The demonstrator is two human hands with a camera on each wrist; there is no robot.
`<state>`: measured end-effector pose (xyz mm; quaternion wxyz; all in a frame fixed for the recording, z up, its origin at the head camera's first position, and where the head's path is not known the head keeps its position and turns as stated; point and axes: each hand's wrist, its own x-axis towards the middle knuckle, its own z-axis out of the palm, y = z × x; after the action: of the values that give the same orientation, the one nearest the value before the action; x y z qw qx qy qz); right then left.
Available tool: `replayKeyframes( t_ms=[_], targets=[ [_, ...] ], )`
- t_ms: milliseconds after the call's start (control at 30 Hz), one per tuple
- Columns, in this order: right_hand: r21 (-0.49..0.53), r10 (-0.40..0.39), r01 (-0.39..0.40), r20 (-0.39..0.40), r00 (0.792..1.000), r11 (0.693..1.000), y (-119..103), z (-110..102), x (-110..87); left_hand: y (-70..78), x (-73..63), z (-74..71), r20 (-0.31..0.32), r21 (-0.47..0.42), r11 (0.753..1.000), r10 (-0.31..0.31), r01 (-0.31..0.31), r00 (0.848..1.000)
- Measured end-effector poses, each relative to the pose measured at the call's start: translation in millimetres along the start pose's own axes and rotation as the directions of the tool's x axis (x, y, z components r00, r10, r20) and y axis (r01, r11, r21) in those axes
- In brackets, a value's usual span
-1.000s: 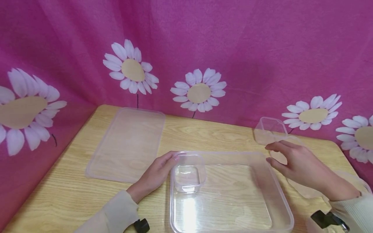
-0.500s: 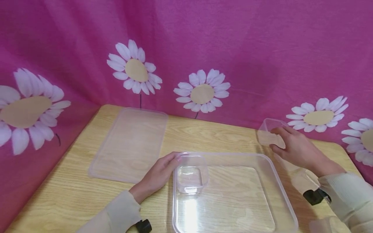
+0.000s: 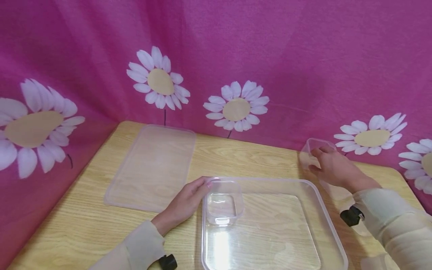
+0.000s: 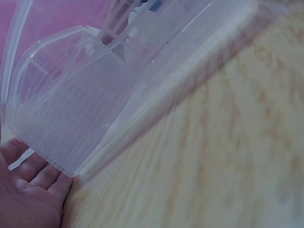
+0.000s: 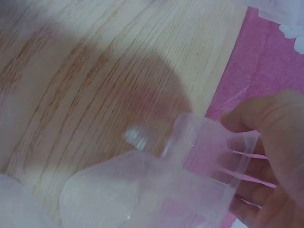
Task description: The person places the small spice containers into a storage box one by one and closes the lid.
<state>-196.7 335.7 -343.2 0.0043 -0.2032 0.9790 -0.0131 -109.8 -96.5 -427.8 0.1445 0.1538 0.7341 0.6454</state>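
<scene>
A large clear plastic container (image 3: 270,184) stands on the table in the head view. Inside its far left corner sits a small clear container (image 3: 221,206). My left hand (image 3: 183,198) grips that corner, thumb over the rim; in the left wrist view the left fingers (image 4: 45,175) lie against the outer wall. At the back right, my right hand (image 3: 337,168) holds another small clear container (image 3: 305,157) at its wall. The right wrist view shows the thumb at its rim and the other fingers (image 5: 251,166) partly seen through the translucent plastic.
A large flat clear lid (image 3: 152,168) lies at the back left of the wooden table (image 3: 84,221). More clear plastic pieces (image 3: 374,262) are at the right, partly under my right forearm. A pink flowered cloth (image 3: 287,56) hangs behind the table.
My right hand has moved forward and left onto the small container at the back right, its fingers now at the rim. My left hand keeps its grip on the large container.
</scene>
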Motion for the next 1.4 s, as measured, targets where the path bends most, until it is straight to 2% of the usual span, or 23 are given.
replayKeyframes(
  t_ms=[267,433,533,867,1000,1100,1200,1400],
  targets=[
    [0.052,-0.065,0.067,-0.041,0.997,0.996,0,8,2.0,0.4,-0.5,0.4,0.008,-0.002,1.0,0.005,-0.005,1.0],
    [0.047,-0.088,0.092,-0.076,0.993,0.995,-4,11,0.0,0.8,-0.7,0.2,0.006,0.01,1.0,0.028,-0.029,1.0],
    [0.037,-0.099,0.102,-0.08,0.992,0.994,-5,11,-0.5,1.4,-0.9,0.5,-0.005,0.014,1.0,0.021,-0.021,1.0],
    [0.012,-0.099,0.101,-0.112,0.989,0.995,-7,10,-5.0,2.2,-1.2,1.7,-0.006,0.015,0.999,0.031,-0.031,1.0],
    [0.018,-0.062,0.064,-0.096,0.994,0.998,-8,6,-6.0,2.1,-1.4,2.0,-0.002,0.018,0.999,0.035,-0.035,0.999],
    [0.018,-0.033,0.036,-0.113,0.993,0.999,-11,2,-7.5,2.0,-1.3,2.1,-0.003,0.024,0.999,0.034,-0.033,0.999],
    [-0.007,-0.055,0.055,-0.179,0.982,0.998,-15,-1,-10.4,2.3,-1.6,1.7,-0.008,0.032,0.999,0.029,-0.028,1.0],
    [-0.066,-0.136,0.121,-0.311,0.941,0.99,-28,-8,-15.2,2.7,-1.8,0.9,-0.011,0.042,0.999,0.028,-0.027,1.0]
  ],
)
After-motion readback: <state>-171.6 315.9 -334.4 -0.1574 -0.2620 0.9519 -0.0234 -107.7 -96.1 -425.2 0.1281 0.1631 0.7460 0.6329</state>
